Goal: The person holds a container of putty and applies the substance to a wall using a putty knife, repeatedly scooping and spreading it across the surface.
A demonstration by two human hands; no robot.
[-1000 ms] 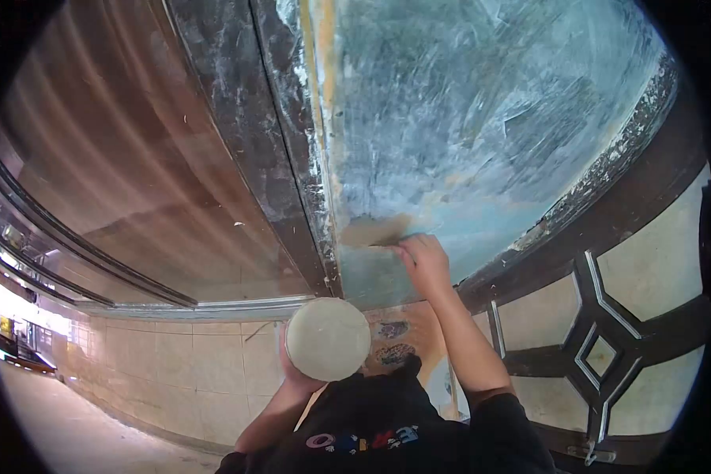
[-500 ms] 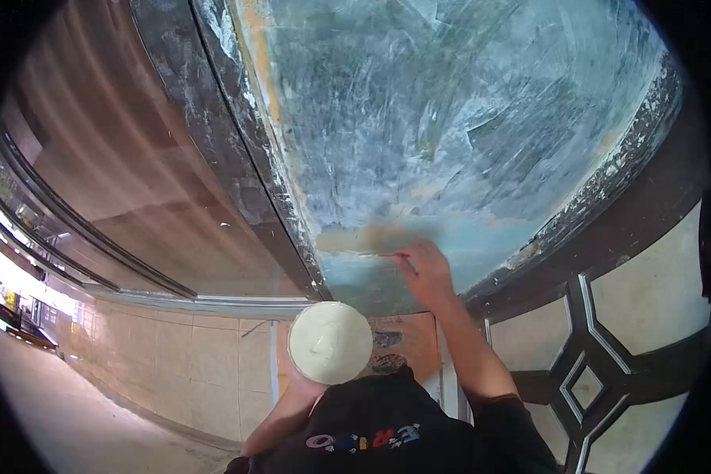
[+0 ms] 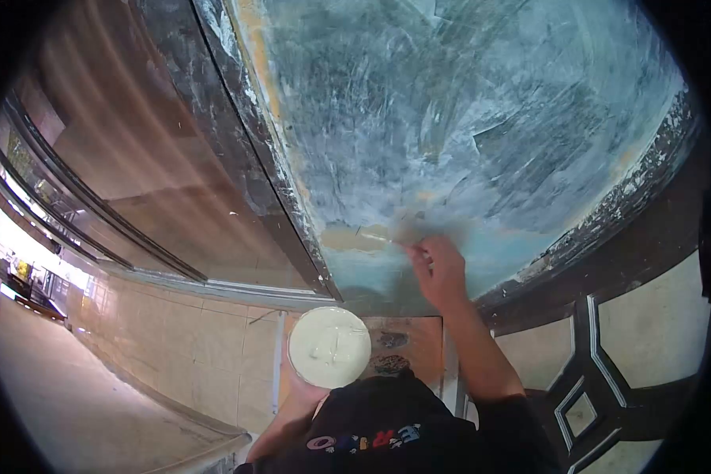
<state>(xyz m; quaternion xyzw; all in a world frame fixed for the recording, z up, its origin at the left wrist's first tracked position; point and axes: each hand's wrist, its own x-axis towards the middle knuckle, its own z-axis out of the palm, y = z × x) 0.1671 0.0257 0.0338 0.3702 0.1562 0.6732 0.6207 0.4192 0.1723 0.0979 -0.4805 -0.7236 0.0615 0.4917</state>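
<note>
Pale cream putty filling a round tub (image 3: 329, 346), gripped from below in the left hand (image 3: 302, 389); right hand (image 3: 441, 271) closed on a thin scraper (image 3: 375, 235), pressed against the blue-grey wall panel (image 3: 466, 118).

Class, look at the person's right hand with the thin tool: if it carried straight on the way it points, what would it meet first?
The right hand points its thin tool at the blue-grey coated panel; it would probably meet that at once, seemingly touching already.

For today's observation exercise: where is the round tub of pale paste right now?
In the head view, the tub of pale paste sits low and centre, held by the left hand, below the blue panel.
</note>
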